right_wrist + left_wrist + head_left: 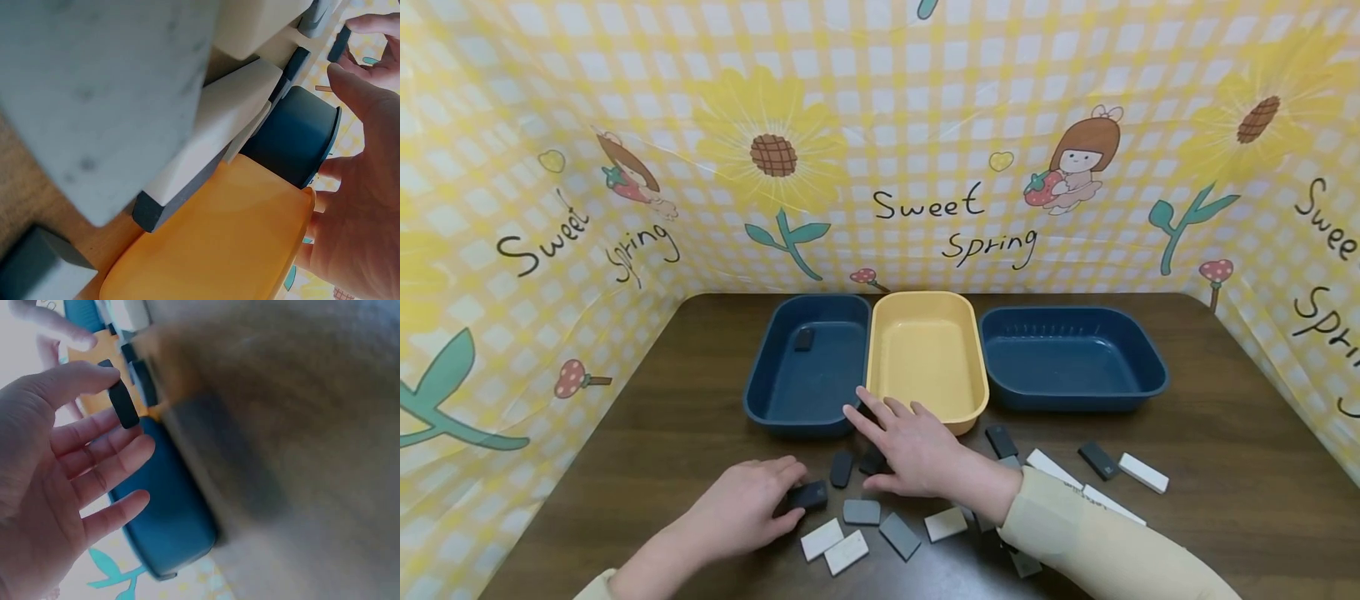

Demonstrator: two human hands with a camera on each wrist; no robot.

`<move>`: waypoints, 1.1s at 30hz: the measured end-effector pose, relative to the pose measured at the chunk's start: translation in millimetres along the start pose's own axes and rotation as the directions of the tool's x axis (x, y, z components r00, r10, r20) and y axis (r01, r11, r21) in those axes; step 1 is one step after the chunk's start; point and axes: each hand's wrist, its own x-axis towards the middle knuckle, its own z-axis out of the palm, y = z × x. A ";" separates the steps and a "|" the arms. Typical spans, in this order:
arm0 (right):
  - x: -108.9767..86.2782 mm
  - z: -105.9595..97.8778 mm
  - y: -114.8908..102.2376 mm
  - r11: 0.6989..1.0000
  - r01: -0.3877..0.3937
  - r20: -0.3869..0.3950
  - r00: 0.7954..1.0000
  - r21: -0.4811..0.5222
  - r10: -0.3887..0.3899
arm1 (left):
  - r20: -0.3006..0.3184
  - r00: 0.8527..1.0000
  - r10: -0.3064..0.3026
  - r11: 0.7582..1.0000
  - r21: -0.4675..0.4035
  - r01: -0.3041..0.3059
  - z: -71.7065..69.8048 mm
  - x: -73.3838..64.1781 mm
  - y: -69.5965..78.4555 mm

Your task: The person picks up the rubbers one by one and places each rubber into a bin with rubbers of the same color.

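My left hand pinches a small black rectangular block between thumb and fingers. In the left wrist view the same block shows on edge, with the other fingers loosely extended. My right hand is spread palm down near the front edge of the yellow tray, holding nothing visible. Under its fingertips lies a dark block, partly hidden. Another black block lies between the two hands. Inside the left blue tray sits one black block.
A second blue tray stands right of the yellow one. Grey blocks and white blocks lie scattered in front. Several more, such as a white block and a black block, lie beyond the right forearm. A patterned cloth hangs behind.
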 end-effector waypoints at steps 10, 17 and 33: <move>-0.1 -0.3 1.6 1.000 -0.003 0.003 1.000 -0.020 0.004 | -0.075 0.995 -0.065 0.997 -0.038 0.062 -25.8 -0.2 2.0; 0.4 0.7 0.7 1.000 0.003 -0.012 1.000 -0.022 -0.003 | -0.239 0.971 -0.020 0.999 0.029 0.027 -48.3 11.5 -1.6; 1.0 2.2 1.4 0.999 0.004 -0.016 1.000 -0.038 -0.004 | -0.184 0.975 -0.126 0.987 0.071 0.141 -79.6 79.9 -39.9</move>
